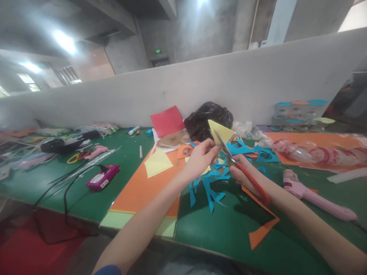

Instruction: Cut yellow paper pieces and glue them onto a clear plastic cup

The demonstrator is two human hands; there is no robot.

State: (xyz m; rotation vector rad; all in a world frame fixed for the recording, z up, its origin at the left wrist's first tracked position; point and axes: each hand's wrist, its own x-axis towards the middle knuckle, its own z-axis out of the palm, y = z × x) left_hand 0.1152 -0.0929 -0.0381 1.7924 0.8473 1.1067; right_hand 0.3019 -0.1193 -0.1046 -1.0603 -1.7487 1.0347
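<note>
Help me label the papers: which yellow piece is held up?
The piece in the left hand, by the scissors; the other large yellow sheet lies on orange paper.

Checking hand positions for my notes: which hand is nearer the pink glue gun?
Right. The right hand, holding the scissors, is left of the pink glue gun; the left hand, holding the yellow paper, is farther left.

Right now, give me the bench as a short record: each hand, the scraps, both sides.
left hand: pinches yellow paper
right hand: grips red-handled scissors, set against that paper
blue scraps: on the green table, near both hands
left side: yellow piece lying on an orange sheet
right side: pink glue gun on the table
</note>
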